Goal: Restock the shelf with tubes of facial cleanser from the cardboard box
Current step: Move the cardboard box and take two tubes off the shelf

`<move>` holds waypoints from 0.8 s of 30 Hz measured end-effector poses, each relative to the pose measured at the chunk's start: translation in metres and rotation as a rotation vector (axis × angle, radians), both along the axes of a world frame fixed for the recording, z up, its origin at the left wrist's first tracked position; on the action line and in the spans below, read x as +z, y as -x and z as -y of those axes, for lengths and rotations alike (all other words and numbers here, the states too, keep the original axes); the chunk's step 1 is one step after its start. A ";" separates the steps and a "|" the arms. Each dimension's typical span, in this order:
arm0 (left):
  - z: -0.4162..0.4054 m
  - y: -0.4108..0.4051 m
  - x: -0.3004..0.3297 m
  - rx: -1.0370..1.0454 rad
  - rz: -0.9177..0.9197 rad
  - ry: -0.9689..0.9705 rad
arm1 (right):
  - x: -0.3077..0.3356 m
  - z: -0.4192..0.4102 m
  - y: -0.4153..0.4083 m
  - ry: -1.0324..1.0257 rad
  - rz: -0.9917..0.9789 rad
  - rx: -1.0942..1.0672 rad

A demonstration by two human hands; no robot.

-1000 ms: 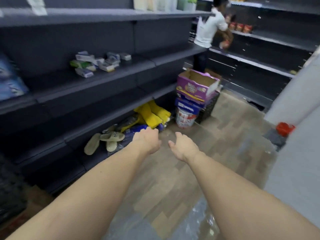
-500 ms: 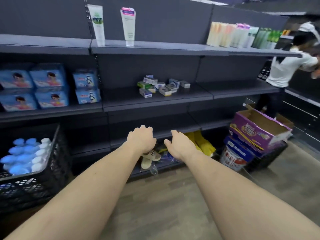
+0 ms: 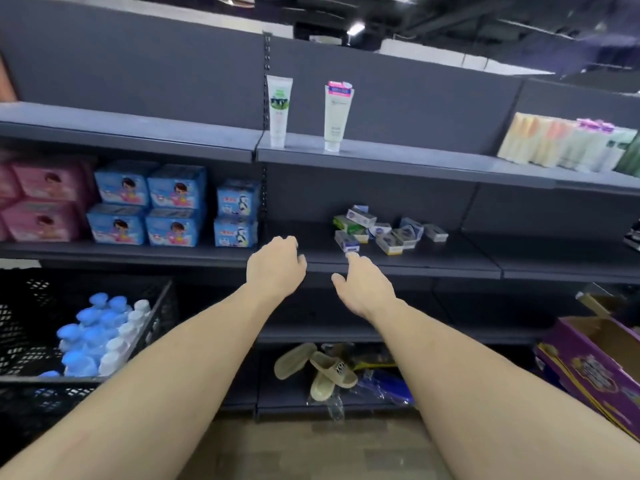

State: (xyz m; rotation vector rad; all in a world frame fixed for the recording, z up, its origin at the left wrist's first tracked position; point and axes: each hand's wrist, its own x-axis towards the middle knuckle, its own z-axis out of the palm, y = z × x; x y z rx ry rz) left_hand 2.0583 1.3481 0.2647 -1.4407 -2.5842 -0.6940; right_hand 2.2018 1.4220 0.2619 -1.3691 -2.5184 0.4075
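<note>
Two white cleanser tubes stand cap-down on the dark upper shelf [image 3: 398, 159]: one with a green label [image 3: 279, 110], one with a pink top [image 3: 338, 116]. A row of several more tubes [image 3: 568, 143] stands at the far right of that shelf. The purple cardboard box [image 3: 588, 368] is at the lower right edge with its flaps open. My left hand [image 3: 275, 266] and my right hand [image 3: 363, 287] reach forward side by side in front of the middle shelf, fingers loosely curled, holding nothing.
Blue and pink packs [image 3: 149, 206] fill the middle shelf on the left. Small boxes [image 3: 384, 228] lie on it ahead of my right hand. A black crate [image 3: 162, 306] of blue-capped bottles [image 3: 97, 334] is at the left. Beige slippers [image 3: 322, 368] lie on the bottom shelf.
My view has swung left and upward, from the floor to the shelves. Both arms have stayed stretched out and empty. The person at the right has left the view.
</note>
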 end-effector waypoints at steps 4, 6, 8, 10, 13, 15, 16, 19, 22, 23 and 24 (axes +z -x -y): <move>-0.029 0.013 0.030 0.088 0.058 -0.146 | 0.023 -0.030 0.027 -0.048 -0.142 0.039; -0.043 0.016 0.042 0.130 0.122 -0.222 | 0.032 -0.048 0.035 -0.051 -0.206 0.045; -0.056 0.019 0.051 0.164 0.170 -0.279 | 0.039 -0.067 0.041 -0.056 -0.264 0.044; -0.064 0.021 0.056 0.178 0.159 -0.288 | 0.043 -0.083 0.046 -0.050 -0.304 0.029; -0.077 0.030 0.056 0.168 0.079 -0.245 | 0.046 -0.104 0.057 -0.017 -0.363 0.007; -0.087 0.042 0.057 0.168 0.054 -0.222 | 0.049 -0.117 0.068 -0.012 -0.374 -0.001; -0.094 0.048 0.057 0.172 0.051 -0.220 | 0.051 -0.123 0.074 -0.012 -0.377 0.001; -0.115 0.071 0.059 0.176 0.044 -0.247 | 0.056 -0.141 0.098 -0.032 -0.419 0.007; -0.137 0.096 0.061 0.142 -0.006 -0.268 | 0.060 -0.154 0.126 -0.097 -0.457 0.011; -0.145 0.105 0.063 0.126 -0.033 -0.268 | 0.061 -0.158 0.135 -0.127 -0.459 0.022; -0.152 0.115 0.065 0.116 -0.055 -0.269 | 0.062 -0.163 0.144 -0.154 -0.459 0.030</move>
